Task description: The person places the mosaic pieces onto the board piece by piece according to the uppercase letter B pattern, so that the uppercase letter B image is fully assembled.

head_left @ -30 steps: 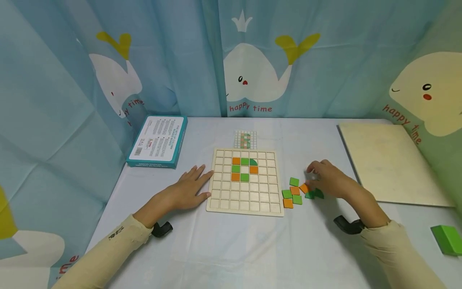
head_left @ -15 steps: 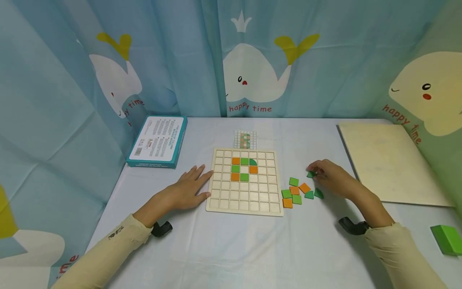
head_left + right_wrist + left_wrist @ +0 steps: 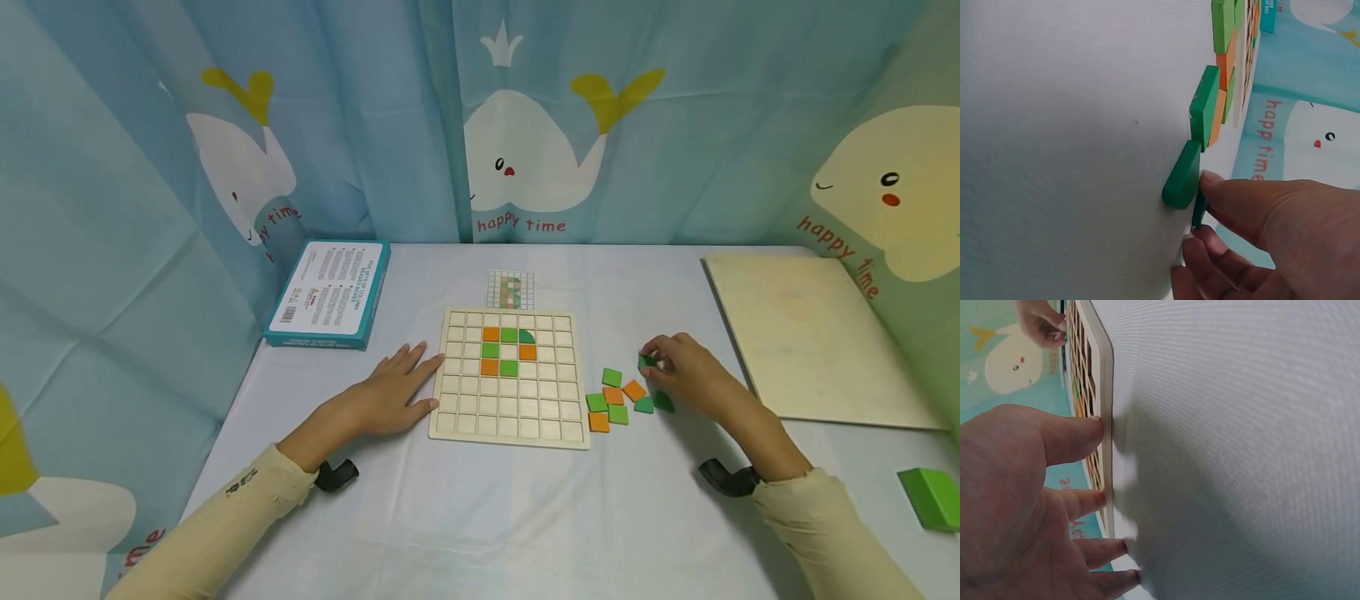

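Observation:
My right hand (image 3: 690, 371) pinches a dark green quarter-round tile (image 3: 1199, 209) between thumb and fingers, just beyond the loose tiles at the right. Two more dark green tiles (image 3: 1184, 175) lie close to it on the table. With straight, spread fingers, my left hand (image 3: 390, 396) touches the left edge of a pale wooden grid board (image 3: 465, 425). In the board's upper middle sit orange tiles (image 3: 490, 367), light green tiles (image 3: 508, 368) and one dark green rounded tile (image 3: 527, 337). A small pattern card (image 3: 525, 287) lies behind the board, its lower edge against it or partly hidden.
Several loose green and orange tiles (image 3: 613, 396) lie beside the board's right edge. A teal-and-white box (image 3: 330, 292) is at the back left. On the right are a large pale panel (image 3: 817, 342) and a green block (image 3: 928, 498). Patterned curtains (image 3: 412, 125) enclose the table.
My right hand has moved slightly away from the pile, taking one dark green tile, and uncovered the other dark green tiles. The left hand stays at the board's edge.

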The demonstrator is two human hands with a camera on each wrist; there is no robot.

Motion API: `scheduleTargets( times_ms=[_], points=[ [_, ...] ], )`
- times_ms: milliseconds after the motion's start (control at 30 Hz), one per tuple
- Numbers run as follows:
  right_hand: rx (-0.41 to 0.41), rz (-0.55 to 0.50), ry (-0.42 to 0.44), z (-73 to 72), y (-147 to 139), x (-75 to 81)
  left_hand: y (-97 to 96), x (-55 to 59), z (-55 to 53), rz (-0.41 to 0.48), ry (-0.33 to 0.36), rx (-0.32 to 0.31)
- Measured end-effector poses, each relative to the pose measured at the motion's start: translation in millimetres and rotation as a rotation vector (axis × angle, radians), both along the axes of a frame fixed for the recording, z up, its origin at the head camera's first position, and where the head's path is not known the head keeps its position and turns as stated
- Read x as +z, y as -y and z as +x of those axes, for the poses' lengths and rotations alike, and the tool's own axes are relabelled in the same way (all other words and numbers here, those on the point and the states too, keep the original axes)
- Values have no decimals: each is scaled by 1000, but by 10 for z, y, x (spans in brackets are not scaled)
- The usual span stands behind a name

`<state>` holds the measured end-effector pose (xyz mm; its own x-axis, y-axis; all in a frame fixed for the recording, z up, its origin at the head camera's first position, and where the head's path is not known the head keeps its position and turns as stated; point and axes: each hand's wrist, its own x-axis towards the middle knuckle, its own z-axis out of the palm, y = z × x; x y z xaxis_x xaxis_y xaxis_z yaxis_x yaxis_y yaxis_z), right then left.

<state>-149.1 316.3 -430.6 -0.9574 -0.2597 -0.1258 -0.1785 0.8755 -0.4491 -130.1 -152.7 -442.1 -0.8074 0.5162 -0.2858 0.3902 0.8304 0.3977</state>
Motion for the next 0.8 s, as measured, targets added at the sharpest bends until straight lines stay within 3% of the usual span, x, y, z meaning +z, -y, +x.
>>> scheduleTargets(
  times_ms=[233,600,800],
  points=[
    [-15,7,10,2,35,-33,-1,-4,3,-1,2,2],
    [2,31,-46,9,99,-28,-6,-27,5,-9,-10,5],
    [47,22,-61,-38,132,-35,1,-26,5,-8,-14,5]
  ],
)
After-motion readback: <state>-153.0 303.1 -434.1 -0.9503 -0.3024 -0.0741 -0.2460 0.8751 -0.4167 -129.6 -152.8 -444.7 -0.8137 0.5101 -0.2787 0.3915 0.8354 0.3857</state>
